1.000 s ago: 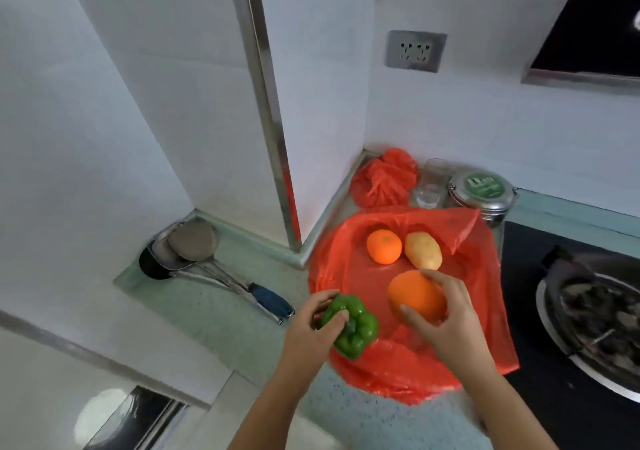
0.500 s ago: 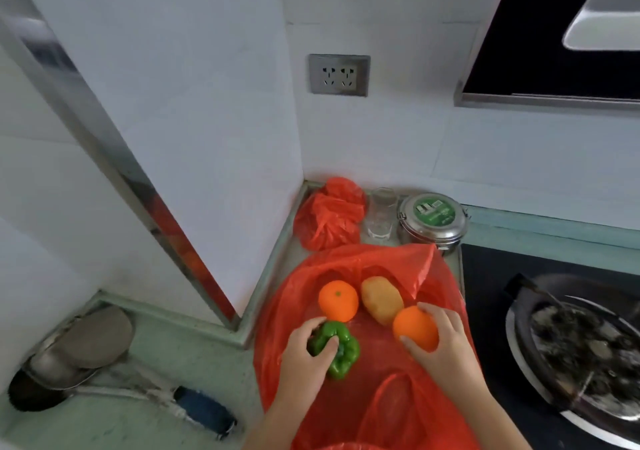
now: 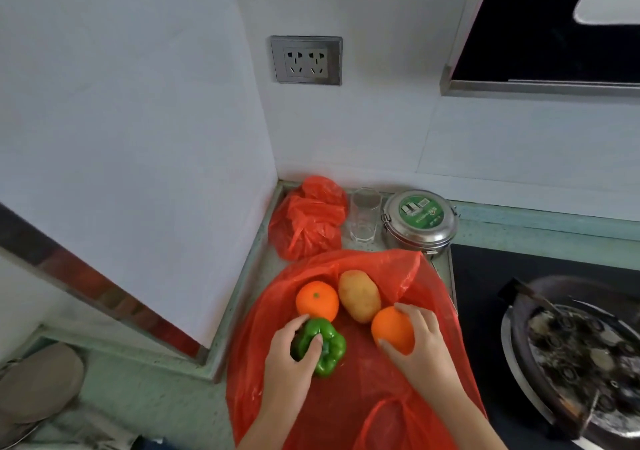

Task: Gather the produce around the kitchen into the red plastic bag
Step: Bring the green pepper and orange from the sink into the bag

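On the red plastic bag (image 3: 363, 380), spread flat over the tabletop (image 3: 166, 390), the left hand (image 3: 291, 359) curls its fingers around a green bell pepper (image 3: 329, 345) while the right hand (image 3: 420, 349) grips an orange (image 3: 389, 328); a second orange (image 3: 317, 300) and a potato (image 3: 359, 295) lie just behind

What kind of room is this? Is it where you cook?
Most likely a home kitchen: a pan of food sits on a black cooktop, a range hood hangs above it, and a drinking glass stands on the counter.
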A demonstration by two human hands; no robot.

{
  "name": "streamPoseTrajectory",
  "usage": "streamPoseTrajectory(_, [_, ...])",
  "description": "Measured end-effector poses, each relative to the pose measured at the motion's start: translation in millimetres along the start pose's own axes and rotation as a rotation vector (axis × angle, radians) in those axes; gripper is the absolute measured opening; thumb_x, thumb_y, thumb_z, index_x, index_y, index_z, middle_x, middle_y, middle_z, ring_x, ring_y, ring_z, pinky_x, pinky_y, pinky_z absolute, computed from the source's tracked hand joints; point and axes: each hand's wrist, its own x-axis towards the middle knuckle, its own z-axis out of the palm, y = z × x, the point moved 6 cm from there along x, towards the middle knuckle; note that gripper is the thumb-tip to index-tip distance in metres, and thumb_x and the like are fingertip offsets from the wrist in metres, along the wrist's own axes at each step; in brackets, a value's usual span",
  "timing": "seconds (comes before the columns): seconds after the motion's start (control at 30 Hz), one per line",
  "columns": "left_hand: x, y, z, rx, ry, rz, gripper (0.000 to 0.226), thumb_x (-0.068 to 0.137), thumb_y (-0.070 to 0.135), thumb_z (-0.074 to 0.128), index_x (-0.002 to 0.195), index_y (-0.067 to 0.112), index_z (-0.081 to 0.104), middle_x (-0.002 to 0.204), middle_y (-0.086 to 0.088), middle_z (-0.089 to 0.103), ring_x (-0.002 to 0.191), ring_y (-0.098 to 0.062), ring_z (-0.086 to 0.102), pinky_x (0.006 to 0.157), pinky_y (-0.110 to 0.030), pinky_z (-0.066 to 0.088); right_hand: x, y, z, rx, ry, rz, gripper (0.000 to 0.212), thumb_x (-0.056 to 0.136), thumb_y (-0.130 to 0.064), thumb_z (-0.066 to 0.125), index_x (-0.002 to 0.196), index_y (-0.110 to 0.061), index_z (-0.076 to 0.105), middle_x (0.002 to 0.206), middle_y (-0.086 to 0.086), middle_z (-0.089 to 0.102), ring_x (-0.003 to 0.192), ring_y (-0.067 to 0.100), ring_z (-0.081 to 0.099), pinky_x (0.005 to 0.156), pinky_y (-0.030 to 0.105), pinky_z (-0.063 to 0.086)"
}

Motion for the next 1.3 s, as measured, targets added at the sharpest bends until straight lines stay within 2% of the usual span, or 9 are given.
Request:
streamPoseTrajectory(0.13, [10, 1, 1, -0.001, 0.041, 0.021, 0.033, 0.08, 0.015, 0.067, 0.11, 0.028, 0.06, 0.108, 0.008, 0.058, 0.103, -0.001, 0.052, 0.082, -0.011, 0.037, 9, -1, 3, 0.022, 0.044, 0.0, 0.064, 0.066, -0.021, 0.079, 0.122, -0.02, 0.048, 0.117, -0.003, 0.039, 0.114, 0.018, 0.043, 0.096, 0.034, 0.039])
streamPoseTrajectory(0.27, [21, 4, 3, -0.032, 0.066, 0.048, 0.033, 0.082, 0.022, 0.066, 0.106, 0.04, 0.053, 0.109, 0.016, 0.054, 0.103, 0.008, 0.049, 0.083, -0.003, 0.034, 13, -1, 4, 0.044, 0.064, 0.002, 0.064, 0.067, -0.021, 0.079, 0.123, -0.02, 0.046, 0.118, -0.004, 0.038, 0.115, 0.017, 0.042, 0.095, 0.028, 0.035])
streamPoseTrajectory(0.4, [25, 0, 10, -0.038, 0.026, 0.045, 0.033, 0.076, 0.041, 0.059, 0.107, 0.045, 0.05, 0.11, 0.016, 0.053, 0.107, 0.006, 0.048, 0.091, -0.015, 0.036, 14, 1, 6, 0.044, 0.061, 0.011, 0.067, 0.068, -0.024, 0.078, 0.125, -0.02, 0.044, 0.123, -0.001, 0.038, 0.118, 0.018, 0.04, 0.095, 0.03, 0.037])
streamPoseTrajectory(0.53, [21, 5, 15, -0.008, -0.012, 0.094, 0.045, 0.069, 0.057, 0.054, 0.111, 0.044, 0.049, 0.112, 0.018, 0.051, 0.107, 0.014, 0.044, 0.085, 0.001, 0.031, 13, 2, 6, 0.015, 0.062, 0.013, 0.069, 0.068, -0.026, 0.078, 0.127, -0.018, 0.043, 0.129, 0.004, 0.038, 0.121, 0.019, 0.037, 0.094, 0.027, 0.034])
streamPoseTrajectory(0.67, [16, 7, 18, 0.022, -0.044, 0.139, 0.047, 0.069, 0.054, 0.058, 0.114, 0.043, 0.047, 0.116, 0.016, 0.05, 0.11, 0.008, 0.045, 0.087, -0.001, 0.031, 11, 1, 5, -0.017, 0.066, -0.003, 0.07, 0.068, -0.025, 0.078, 0.128, -0.017, 0.044, 0.132, 0.007, 0.038, 0.124, 0.021, 0.035, 0.097, 0.029, 0.033])
streamPoseTrajectory(0.77, [14, 8, 20, 0.075, -0.058, 0.191, 0.053, 0.067, 0.056, 0.058, 0.117, 0.043, 0.045, 0.117, 0.013, 0.049, 0.112, -0.001, 0.045, 0.095, -0.015, 0.033, 9, 1, 5, -0.039, 0.065, -0.012, 0.069, 0.068, -0.026, 0.078, 0.128, -0.018, 0.044, 0.133, 0.007, 0.038, 0.124, 0.022, 0.034, 0.098, 0.03, 0.033])
streamPoseTrajectory(0.97, [1, 8, 32, 0.239, -0.09, 0.248, 0.072, 0.061, 0.055, 0.061, 0.124, 0.022, 0.05, 0.125, -0.002, 0.044, 0.119, -0.016, 0.04, 0.099, -0.027, 0.03, 2, 2, 4, -0.063, 0.069, -0.021, 0.069, 0.069, -0.025, 0.077, 0.128, -0.017, 0.043, 0.135, 0.009, 0.037, 0.125, 0.023, 0.033, 0.097, 0.03, 0.031])
streamPoseTrajectory(1.13, [-4, 5, 37, 0.295, -0.011, 0.261, 0.072, 0.061, 0.051, 0.063, 0.121, 0.015, 0.053, 0.126, -0.011, 0.047, 0.118, -0.02, 0.04, 0.097, -0.031, 0.031, -3, 3, 4, -0.048, 0.076, -0.025, 0.069, 0.069, -0.022, 0.077, 0.129, -0.017, 0.042, 0.135, 0.01, 0.036, 0.126, 0.024, 0.033, 0.096, 0.028, 0.031])
streamPoseTrajectory(1.3, [5, 5, 37, 0.364, 0.059, 0.298, 0.073, 0.055, 0.026, 0.085, 0.118, 0.011, 0.052, 0.124, -0.02, 0.049, 0.115, -0.034, 0.045, 0.097, -0.038, 0.031, -3, 3, 5, -0.022, 0.063, -0.023, 0.071, 0.07, -0.021, 0.076, 0.131, -0.019, 0.04, 0.139, 0.008, 0.032, 0.129, 0.022, 0.03, 0.095, 0.027, 0.032])
